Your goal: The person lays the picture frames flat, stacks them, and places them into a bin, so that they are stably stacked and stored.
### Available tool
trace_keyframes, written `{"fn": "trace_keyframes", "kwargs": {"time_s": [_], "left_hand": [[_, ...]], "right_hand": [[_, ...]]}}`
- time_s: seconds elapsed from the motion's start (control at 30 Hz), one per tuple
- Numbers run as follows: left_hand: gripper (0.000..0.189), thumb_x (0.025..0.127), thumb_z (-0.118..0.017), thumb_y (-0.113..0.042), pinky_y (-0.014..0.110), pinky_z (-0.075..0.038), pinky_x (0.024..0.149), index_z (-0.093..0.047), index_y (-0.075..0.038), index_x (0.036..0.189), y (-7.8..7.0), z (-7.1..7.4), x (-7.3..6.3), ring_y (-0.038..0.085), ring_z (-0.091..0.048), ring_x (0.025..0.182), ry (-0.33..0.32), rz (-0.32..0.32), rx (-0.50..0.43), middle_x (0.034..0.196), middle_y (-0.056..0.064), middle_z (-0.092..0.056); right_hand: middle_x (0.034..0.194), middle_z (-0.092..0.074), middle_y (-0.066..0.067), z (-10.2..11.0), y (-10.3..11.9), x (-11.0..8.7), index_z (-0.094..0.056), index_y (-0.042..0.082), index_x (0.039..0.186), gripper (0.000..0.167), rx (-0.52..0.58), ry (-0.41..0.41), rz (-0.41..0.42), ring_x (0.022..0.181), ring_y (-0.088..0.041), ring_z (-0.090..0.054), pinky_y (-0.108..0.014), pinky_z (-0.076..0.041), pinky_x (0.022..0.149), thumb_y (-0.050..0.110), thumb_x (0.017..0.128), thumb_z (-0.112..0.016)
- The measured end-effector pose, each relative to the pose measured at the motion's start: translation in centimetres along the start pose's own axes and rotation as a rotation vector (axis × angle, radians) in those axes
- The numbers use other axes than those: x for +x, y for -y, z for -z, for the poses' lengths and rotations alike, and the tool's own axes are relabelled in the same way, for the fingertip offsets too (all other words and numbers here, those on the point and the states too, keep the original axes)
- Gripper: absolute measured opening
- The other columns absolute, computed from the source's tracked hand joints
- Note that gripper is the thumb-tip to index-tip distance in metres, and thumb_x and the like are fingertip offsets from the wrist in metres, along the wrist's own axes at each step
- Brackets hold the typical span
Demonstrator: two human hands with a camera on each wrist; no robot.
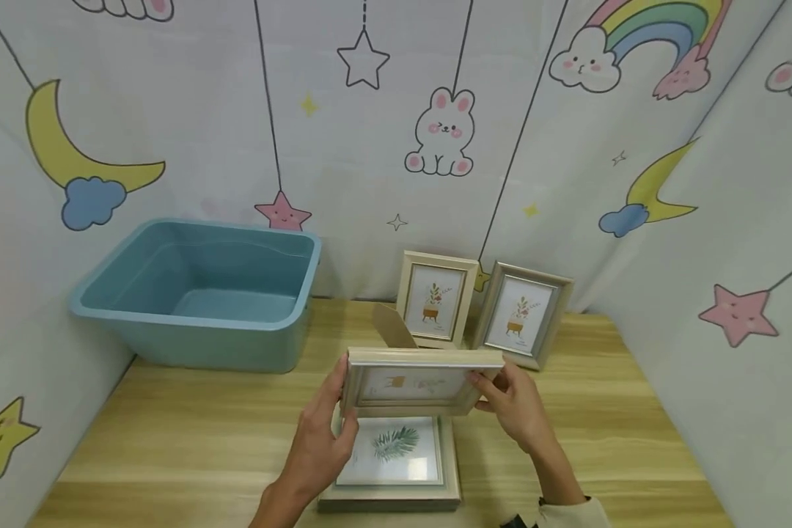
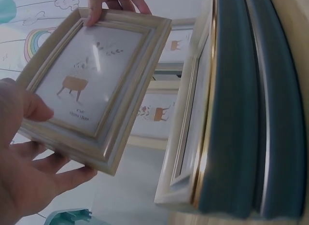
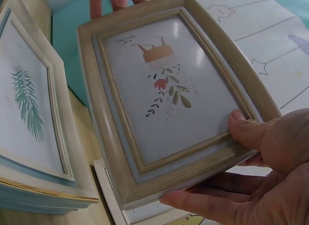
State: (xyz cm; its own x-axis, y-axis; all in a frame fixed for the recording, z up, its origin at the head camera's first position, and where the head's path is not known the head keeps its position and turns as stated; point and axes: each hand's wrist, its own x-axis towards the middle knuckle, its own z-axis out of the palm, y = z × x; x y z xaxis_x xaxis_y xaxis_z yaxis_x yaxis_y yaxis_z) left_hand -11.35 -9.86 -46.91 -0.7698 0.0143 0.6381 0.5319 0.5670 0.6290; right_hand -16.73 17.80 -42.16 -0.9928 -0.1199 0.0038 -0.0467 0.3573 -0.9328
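Observation:
Both hands hold a beige wooden picture frame (image 1: 429, 357) above a stack of frames, its face tilted toward the head camera. It shows a print of a potted plant. My left hand (image 1: 317, 436) grips one end, with the thumb on the front and fingers at the edge in the left wrist view. The right hand (image 1: 520, 411) pinches the opposite end, thumb over the front border and fingers behind. Below lies the top stacked picture frame (image 1: 396, 458), cream with a green leaf print. Teal sides of the stack (image 2: 236, 119) show in the left wrist view.
A blue plastic tub (image 1: 204, 345) stands at the back left. Behind the hands, a cream picture frame (image 1: 435, 301) and a grey-silver picture frame (image 1: 521, 312) stand upright near the printed curtain (image 1: 369, 147). A brown stand flap (image 1: 392, 326) shows between them and the held frame.

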Motion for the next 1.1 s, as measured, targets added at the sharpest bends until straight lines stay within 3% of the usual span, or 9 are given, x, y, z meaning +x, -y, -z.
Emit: {"fn": "trace_keyframes", "kwargs": {"time_s": [0.07,0.13,0.3,0.47,0.53,0.7,0.8,1.0,1.1], "left_hand": [[0.094,0.078,-0.072,0.011,0.014,-0.037,0.109,-0.026,-0.006,0.158,-0.2,-0.1,-0.2,0.018,-0.046,0.137,0.035,0.057,-0.027,0.154,0.023,-0.042],[0.097,0.08,-0.075,0.005,0.007,-0.018,0.114,-0.021,-0.007,0.159,-0.3,-0.3,-0.1,0.008,-0.027,0.146,0.049,0.083,-0.068,0.158,0.023,-0.035],[0.108,0.078,-0.081,-0.003,0.01,-0.021,0.115,-0.012,-0.01,0.161,-0.5,-0.3,0.9,-0.003,-0.022,0.147,0.058,0.087,-0.193,0.16,0.022,-0.033],[0.118,0.074,-0.087,-0.006,0.045,-0.035,0.116,-0.008,-0.014,0.162,-0.7,0.2,2.3,0.003,-0.027,0.149,0.098,0.09,-0.262,0.164,0.009,-0.03],[0.12,0.071,-0.088,-0.003,0.055,-0.035,0.113,-0.01,-0.014,0.161,-0.7,0.4,2.7,0.006,-0.027,0.15,0.112,0.072,-0.307,0.165,0.006,-0.027],[0.118,0.068,-0.089,0.001,0.035,-0.035,0.118,-0.015,-0.008,0.16,-0.4,1.0,3.5,0.013,-0.028,0.151,0.162,-0.014,-0.379,0.167,0.003,-0.024],[0.117,0.068,-0.089,0.002,0.029,-0.032,0.119,-0.015,-0.001,0.159,-0.3,1.5,3.8,0.017,-0.026,0.152,0.216,-0.064,-0.413,0.167,0.01,-0.022],[0.116,0.068,-0.091,-0.005,0.038,-0.034,0.118,-0.016,0.002,0.157,-0.2,2.1,4.1,0.024,-0.026,0.153,0.288,-0.155,-0.44,0.166,0.018,-0.017],[0.113,0.071,-0.091,-0.014,0.04,-0.033,0.118,-0.019,0.005,0.155,-0.1,2.1,4.1,0.029,-0.025,0.153,0.274,-0.234,-0.457,0.166,0.023,-0.015]], "right_hand": [[0.116,-0.068,-0.026,-0.3,0.0,-0.3,-0.06,0.001,0.127,0.033,0.001,-0.026,0.011,0.106,-0.037,-0.068,-0.037,-0.062,0.077,0.008,0.095,-0.065],[0.115,-0.068,-0.027,-0.6,0.0,-0.6,-0.061,-0.001,0.125,0.032,-0.003,-0.055,0.033,0.103,-0.037,-0.069,-0.037,-0.062,0.077,0.007,0.095,-0.066],[0.108,-0.07,-0.024,-1.1,-0.3,-1.5,-0.063,-0.003,0.118,0.026,-0.037,-0.13,0.124,0.097,-0.033,-0.071,-0.031,-0.062,0.075,0.003,0.093,-0.067],[0.103,-0.071,-0.021,-1.8,-1.3,-2.2,-0.065,-0.003,0.108,0.017,-0.026,-0.153,0.261,0.097,-0.017,-0.071,-0.029,-0.061,0.074,0.0,0.091,-0.068],[0.103,-0.072,-0.018,-2.1,-1.7,-2.4,-0.066,0.0,0.105,0.016,-0.028,-0.172,0.303,0.098,-0.01,-0.07,-0.028,-0.061,0.073,-0.001,0.089,-0.069],[0.101,-0.074,-0.013,-2.7,-2.5,-3.1,-0.066,0.002,0.1,0.016,-0.027,-0.227,0.401,0.097,-0.001,-0.068,-0.021,-0.059,0.076,-0.005,0.086,-0.07],[0.105,-0.073,-0.013,-2.8,-3.0,-3.4,-0.064,-0.004,0.101,0.018,0.047,-0.206,0.506,0.102,-0.003,-0.068,-0.02,-0.057,0.083,-0.013,0.086,-0.066],[0.119,-0.072,0.003,-2.9,-4.1,-3.3,-0.06,-0.012,0.106,0.023,0.115,-0.177,0.714,0.113,-0.006,-0.066,-0.017,-0.053,0.091,-0.019,0.084,-0.063],[0.122,-0.071,-0.002,-3.0,-4.6,-3.1,-0.061,-0.012,0.108,0.022,0.096,-0.212,0.805,0.116,-0.008,-0.065,-0.017,-0.052,0.095,-0.017,0.086,-0.063]]}}
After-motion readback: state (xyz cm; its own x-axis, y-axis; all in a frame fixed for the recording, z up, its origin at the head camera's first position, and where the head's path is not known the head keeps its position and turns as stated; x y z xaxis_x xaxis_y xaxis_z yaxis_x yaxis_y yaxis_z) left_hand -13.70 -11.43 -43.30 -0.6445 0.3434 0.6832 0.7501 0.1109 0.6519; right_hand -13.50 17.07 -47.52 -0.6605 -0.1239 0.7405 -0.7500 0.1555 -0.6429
